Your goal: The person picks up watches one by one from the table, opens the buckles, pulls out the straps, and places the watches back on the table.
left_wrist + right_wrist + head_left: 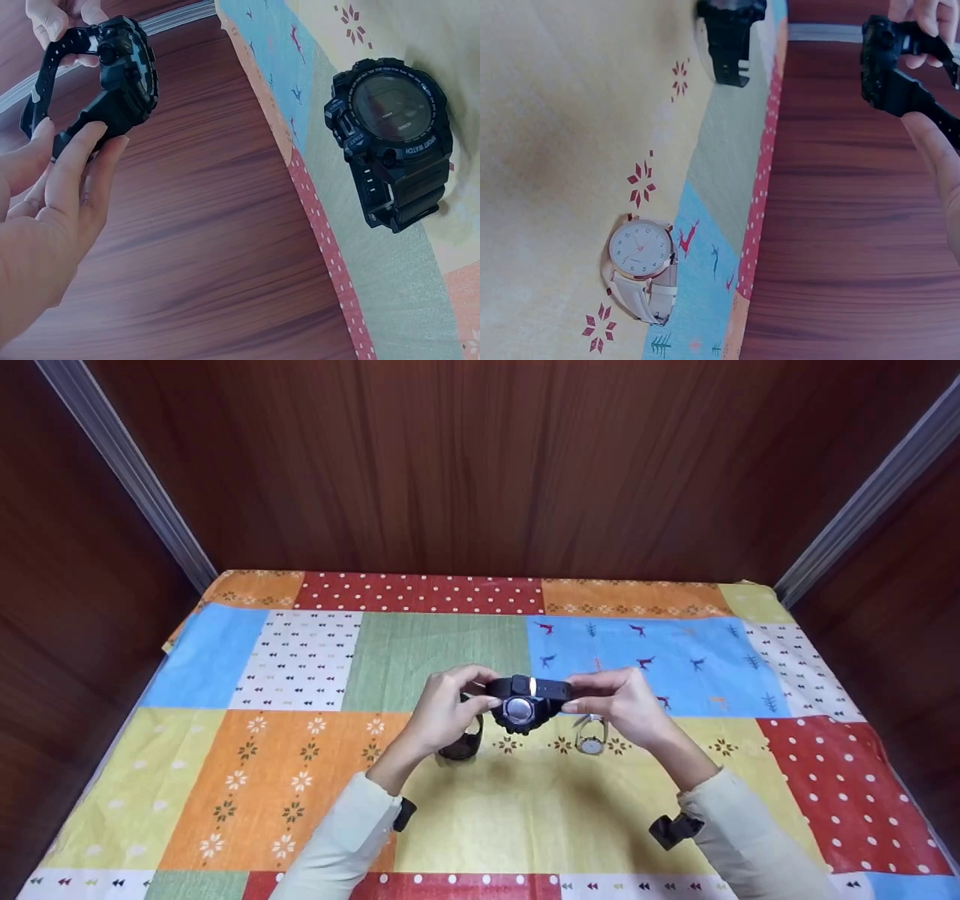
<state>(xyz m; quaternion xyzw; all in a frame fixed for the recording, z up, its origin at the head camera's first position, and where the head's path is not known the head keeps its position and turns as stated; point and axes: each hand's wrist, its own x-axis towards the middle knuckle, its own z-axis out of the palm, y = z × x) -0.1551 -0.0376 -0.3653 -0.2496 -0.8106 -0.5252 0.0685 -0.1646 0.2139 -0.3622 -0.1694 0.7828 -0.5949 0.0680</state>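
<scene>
Above the table, both hands hold a black sports wristwatch point(519, 711) by its strap, with the case back facing the head camera. My left hand point(444, 711) pinches the strap's left side between thumb and fingers. On the right side, the thumb and fingers of my right hand point(624, 703) grip the strap near a small pale mark. In the left wrist view the held watch point(124, 79) shows its strap bent into a loop. Whether the buckle is fastened, I cannot tell. A second black sports watch point(391, 112) lies on the cloth below my left hand.
A white-strapped watch with a round white dial point(640, 249) lies on the cloth below my right hand. The patchwork tablecloth point(480, 810) covers the table. Brown wood-look panels point(480, 465) rise at the back and both sides, with grey strips point(135, 480) at the corners.
</scene>
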